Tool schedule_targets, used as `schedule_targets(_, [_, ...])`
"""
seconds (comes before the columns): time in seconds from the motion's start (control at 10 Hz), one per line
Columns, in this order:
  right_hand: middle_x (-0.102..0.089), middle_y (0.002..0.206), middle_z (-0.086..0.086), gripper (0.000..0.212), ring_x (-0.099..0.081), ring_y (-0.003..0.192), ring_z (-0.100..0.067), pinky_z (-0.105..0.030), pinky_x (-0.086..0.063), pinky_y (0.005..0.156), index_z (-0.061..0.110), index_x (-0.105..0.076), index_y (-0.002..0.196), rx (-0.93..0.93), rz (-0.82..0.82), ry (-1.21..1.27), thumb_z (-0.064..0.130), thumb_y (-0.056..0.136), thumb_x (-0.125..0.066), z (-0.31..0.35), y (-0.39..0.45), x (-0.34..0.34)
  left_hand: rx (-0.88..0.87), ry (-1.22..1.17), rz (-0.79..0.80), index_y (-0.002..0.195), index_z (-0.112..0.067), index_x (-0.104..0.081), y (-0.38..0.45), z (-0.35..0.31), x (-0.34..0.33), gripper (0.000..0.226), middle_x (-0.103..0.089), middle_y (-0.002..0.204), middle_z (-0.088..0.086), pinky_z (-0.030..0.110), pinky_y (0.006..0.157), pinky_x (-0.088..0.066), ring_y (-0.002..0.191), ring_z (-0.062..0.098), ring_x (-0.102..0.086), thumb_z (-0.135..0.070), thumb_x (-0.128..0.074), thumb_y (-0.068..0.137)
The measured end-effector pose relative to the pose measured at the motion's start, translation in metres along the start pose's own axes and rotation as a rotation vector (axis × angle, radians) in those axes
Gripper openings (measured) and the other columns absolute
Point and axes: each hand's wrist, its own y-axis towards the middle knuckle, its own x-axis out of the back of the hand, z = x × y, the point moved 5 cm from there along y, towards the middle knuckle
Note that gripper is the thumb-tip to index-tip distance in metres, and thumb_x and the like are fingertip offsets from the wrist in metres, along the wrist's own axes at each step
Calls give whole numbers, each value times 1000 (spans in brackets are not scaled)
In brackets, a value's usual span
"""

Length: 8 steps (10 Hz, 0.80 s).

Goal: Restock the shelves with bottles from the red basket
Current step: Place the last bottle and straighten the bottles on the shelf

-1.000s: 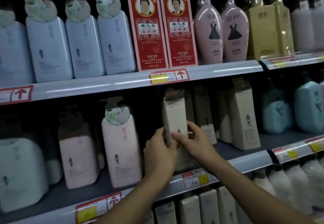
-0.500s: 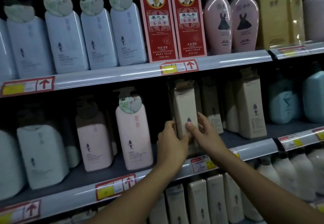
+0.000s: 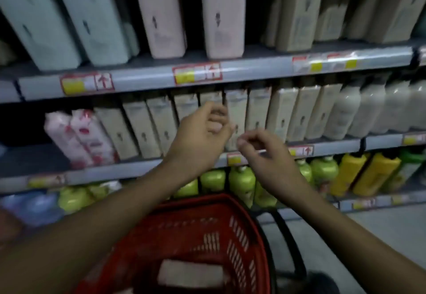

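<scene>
Both hands hang empty in front of the middle shelf [image 3: 147, 167]: left hand [image 3: 200, 132] with fingers loosely curled, right hand [image 3: 265, 153] half closed, gripping nothing. The red basket [image 3: 242, 243] sits below them, with one pale bottle [image 3: 191, 273] lying inside it.

A red basket [image 3: 239, 243] with slotted walls sits at lower centre, one pale bottle [image 3: 191, 273] lying flat inside.

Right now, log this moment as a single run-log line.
left hand: empty, fingers curled | right hand: empty | both in front of beige bottles | red basket: below, one pale bottle inside
</scene>
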Motion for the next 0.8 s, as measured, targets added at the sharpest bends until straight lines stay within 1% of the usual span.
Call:
schedule_targets(0.1, [-67,95,-1,21,-64,87,-16,-30,-50,76,17,-68,99,-140,380,-343,36,94,-65,-72,-49,-58,217,181,213,109,-19,-61,-73,104,-1,22,-64,91,-9,11,68,-46,73,-2,-60,-21,-71,89])
schedule_targets(0.2, [-62,115,-7,37,-61,113,-28,-38,-49,91,11,-61,122,-269,733,-689,38,97,-59,-128,-90,-101,510,328,420,110,-19,-64,-142,197,3,27,-67,95,-4,25,80,-51,85,13,-66,-16,-75,85])
schedule_targets(0.3, [-56,131,-8,50,-52,126,-33,-40,-40,103,15,-51,135,-136,795,-919,43,93,-54,-137,-98,-149,716,476,632,99,-26,-62,-185,254,0,20,-72,108,3,25,80,-49,101,22,-69,-22,-74,83])
schedule_targets(0.4, [-55,131,-12,49,-51,125,-33,-39,-44,102,13,-52,131,-119,874,-930,40,92,-56,-160,-111,-209,705,606,910,111,-18,-65,-198,263,-32,37,-70,119,5,30,85,-53,107,24,-69,-33,-74,80])
schedule_targets(0.5, [-50,146,-13,66,-49,132,-33,-39,-45,107,15,-41,147,-219,1082,-862,41,90,-63,-214,-131,-251,522,658,896,117,-21,-61,-185,255,-52,32,-67,124,5,36,89,-52,116,29,-65,-26,-68,86])
schedule_targets(0.6, [-41,156,-13,60,-45,140,-29,-34,-36,111,14,-34,154,-467,1178,-844,29,100,-55,-271,-154,-272,485,705,877,122,-21,-55,-179,270,-39,35,-64,127,6,38,88,-49,120,30,-62,-22,-67,89])
schedule_targets(0.7, [-61,131,-12,47,-72,108,-23,-30,-60,84,13,-62,130,-752,957,-788,45,103,-40,-363,-168,-292,528,712,860,127,-19,-50,-193,291,-22,39,-63,128,7,38,89,-49,119,30,-63,-20,-64,90])
schedule_targets(0.8, [-65,108,-34,37,-69,101,-37,-38,-57,87,-8,-66,112,-675,1101,-1054,21,88,-69,-398,-192,-311,555,699,857,136,-16,-44,-211,303,-18,50,-62,129,8,39,90,-50,118,31,-62,-21,-62,90])
